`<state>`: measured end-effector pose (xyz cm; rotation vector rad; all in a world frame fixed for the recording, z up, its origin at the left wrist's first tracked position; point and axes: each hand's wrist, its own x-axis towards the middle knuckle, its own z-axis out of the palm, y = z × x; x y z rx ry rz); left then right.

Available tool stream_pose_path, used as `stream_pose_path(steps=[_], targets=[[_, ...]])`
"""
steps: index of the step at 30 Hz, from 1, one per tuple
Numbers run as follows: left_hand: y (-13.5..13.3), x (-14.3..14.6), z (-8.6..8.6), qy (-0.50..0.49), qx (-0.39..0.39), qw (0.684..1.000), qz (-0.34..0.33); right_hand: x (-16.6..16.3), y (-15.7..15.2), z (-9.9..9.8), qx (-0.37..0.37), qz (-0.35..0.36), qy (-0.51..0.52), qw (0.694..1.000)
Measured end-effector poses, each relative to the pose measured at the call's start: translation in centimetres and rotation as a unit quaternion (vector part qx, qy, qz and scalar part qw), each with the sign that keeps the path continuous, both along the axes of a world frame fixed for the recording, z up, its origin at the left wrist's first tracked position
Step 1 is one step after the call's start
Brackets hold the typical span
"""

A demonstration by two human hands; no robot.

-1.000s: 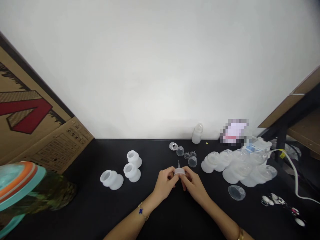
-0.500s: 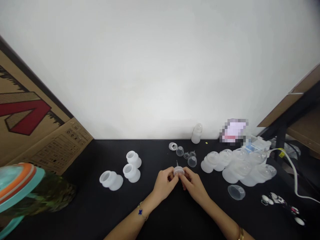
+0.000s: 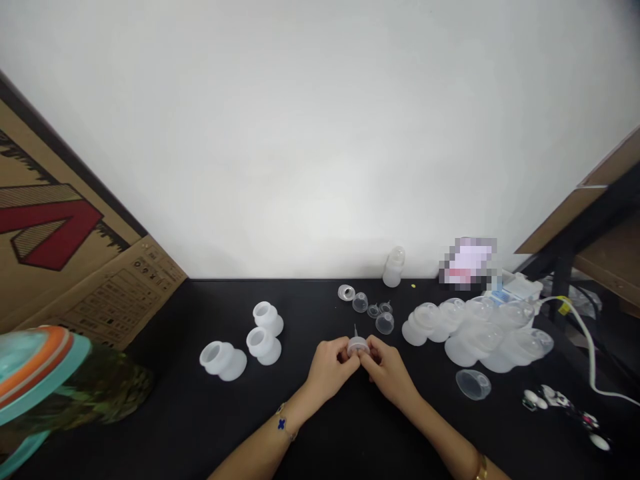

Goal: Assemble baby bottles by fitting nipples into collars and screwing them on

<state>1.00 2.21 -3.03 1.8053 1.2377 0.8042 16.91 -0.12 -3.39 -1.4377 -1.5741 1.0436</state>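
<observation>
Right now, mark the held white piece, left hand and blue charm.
Held white piece (image 3: 359, 344): head view, its round part.
Left hand (image 3: 327, 365): head view, its back.
Blue charm (image 3: 281, 424): head view, its middle.

Printed cardboard box (image 3: 97, 300) at nine o'clock, teal-and-orange-lidded jar (image 3: 95, 385) at eight, pixelated pinkish panel (image 3: 469, 261) at three, white cable (image 3: 593, 353) and black-and-white trinket (image 3: 556, 398) towards four
</observation>
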Motion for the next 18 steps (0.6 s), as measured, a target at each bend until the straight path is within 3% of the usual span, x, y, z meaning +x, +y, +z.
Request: stream_pose_path(steps=[18], targets=[[0.04,-0.13,0.37,0.014,0.002,1.0,-0.003,0.22,0.08,0.21,0.002,0.025,-0.001,1.0]])
